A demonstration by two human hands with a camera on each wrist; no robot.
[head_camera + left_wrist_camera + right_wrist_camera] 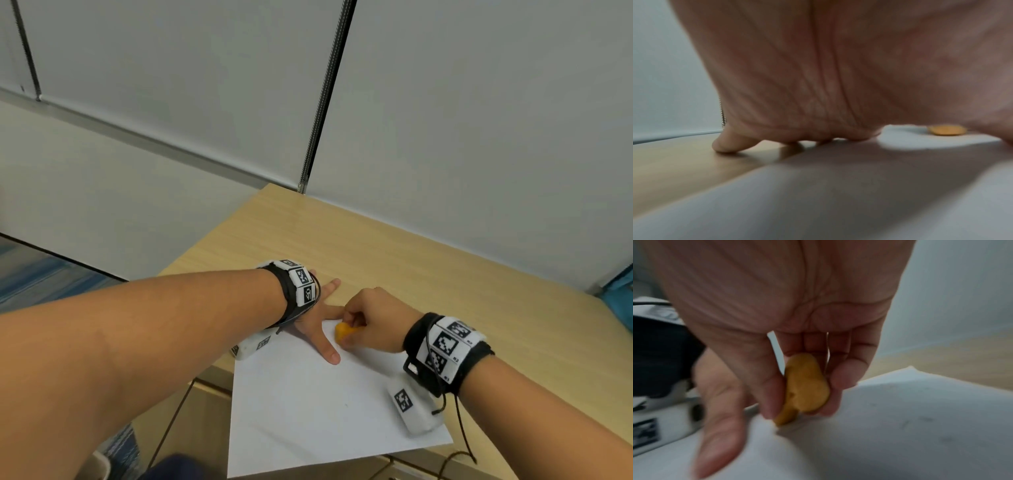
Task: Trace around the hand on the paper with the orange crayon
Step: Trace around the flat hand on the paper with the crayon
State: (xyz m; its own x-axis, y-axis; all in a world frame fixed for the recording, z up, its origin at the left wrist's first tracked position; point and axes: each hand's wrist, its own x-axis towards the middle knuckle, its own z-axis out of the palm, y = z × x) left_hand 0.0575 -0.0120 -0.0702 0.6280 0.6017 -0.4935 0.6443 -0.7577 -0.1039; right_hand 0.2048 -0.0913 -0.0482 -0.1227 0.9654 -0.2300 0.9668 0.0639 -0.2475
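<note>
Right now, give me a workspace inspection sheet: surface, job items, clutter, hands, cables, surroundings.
Surface: light wooden table, bare beyond the sheet.
Job's things: white paper overhangs the table's near edge; orange crayon, stubby and rounded, tip at the paper beside the thumb.
Clutter: nothing seen.
Hands: left hand flat with fingers spread, its far fingers past the paper's edge onto the wood; right hand pinches the crayon.
Cables: thin black cord hangs from the right wrist camera.
Surroundings: grey blinds with bead chains; blue striped floor on the left.
</note>
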